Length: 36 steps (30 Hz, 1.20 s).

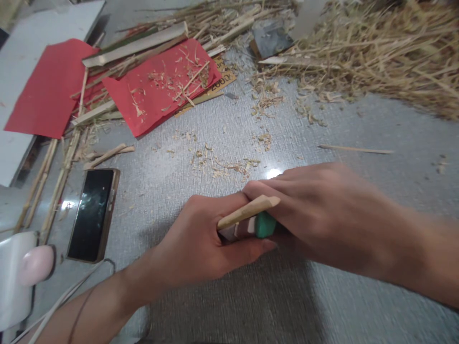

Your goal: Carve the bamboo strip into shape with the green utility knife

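Observation:
My left hand [201, 239] is closed around a short, pale whittled stick [247, 212], whose angular cut end points up and to the right. My right hand [322, 215] is curled against the left one, its fingers meeting the left fingers. Between the two hands shows a tool with a green handle [265, 225] and a greyish part beneath the stick. Most of that tool is hidden by my fingers, so its kind is unclear. My left thumb lies along its lower side. Small pale shavings [233, 167] are scattered on the table just beyond my hands.
A phone [93, 215] lies left, near a white charger [16, 277] with a cable and a pink rounded object [38, 265]. Red paper sheets [158, 86], split stalks [143, 43] and a straw heap [387, 52] spread behind. A thin stick [355, 150] lies right.

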### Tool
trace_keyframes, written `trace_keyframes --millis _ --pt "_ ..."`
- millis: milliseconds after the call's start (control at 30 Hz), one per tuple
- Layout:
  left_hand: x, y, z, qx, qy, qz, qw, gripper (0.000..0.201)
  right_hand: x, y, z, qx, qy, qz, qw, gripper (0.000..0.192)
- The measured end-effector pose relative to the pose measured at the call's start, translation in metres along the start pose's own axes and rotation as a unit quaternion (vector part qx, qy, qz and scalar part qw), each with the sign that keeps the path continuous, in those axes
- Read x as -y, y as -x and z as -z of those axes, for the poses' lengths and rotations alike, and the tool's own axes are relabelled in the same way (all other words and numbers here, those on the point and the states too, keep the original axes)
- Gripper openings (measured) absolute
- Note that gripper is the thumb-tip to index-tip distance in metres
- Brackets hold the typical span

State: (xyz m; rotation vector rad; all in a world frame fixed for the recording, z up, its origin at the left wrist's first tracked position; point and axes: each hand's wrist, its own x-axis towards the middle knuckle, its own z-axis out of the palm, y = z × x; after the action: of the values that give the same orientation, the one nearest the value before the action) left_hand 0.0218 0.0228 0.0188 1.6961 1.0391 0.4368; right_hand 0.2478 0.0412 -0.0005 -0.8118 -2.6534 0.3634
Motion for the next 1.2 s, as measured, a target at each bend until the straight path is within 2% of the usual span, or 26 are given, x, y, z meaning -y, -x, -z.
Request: trace_keyframes --millis 167,367,567,733,900,1200 --pt "-0.0002 0.0002 0.0003 0.002 -0.01 0.008 1.0 0.017 -0.0001 0.0014 -0.001 -0.001 -0.002 -0.001 1.0 0.008" --pt "-0.0007 -0.0016 0.001 0.005 0.001 -0.01 1.0 0.023 -0.0006 0.0037 -0.0035 -0.009 -0.004 -0.006 1.0 0.012" --pt "-0.0013 -0.0016 0.001 0.007 0.002 0.0 1.0 0.019 0.0001 0.0028 -0.0046 -0.012 -0.003 -0.007 1.0 0.011" --pt "-0.0017 -0.0014 0.0006 0.006 0.011 -0.008 1.0 0.024 0.0006 0.0041 -0.0031 0.002 -0.007 -0.015 1.0 0.012" --pt "-0.0005 -0.0003 0.0001 0.0 0.017 -0.014 1.0 0.025 0.0002 0.0043 -0.0037 -0.011 -0.002 -0.014 1.0 0.013" --pt "-0.0001 -0.0008 -0.0008 0.002 0.007 -0.024 1.0 0.02 0.0006 0.0041 -0.0054 -0.012 -0.002 -0.021 1.0 0.017"
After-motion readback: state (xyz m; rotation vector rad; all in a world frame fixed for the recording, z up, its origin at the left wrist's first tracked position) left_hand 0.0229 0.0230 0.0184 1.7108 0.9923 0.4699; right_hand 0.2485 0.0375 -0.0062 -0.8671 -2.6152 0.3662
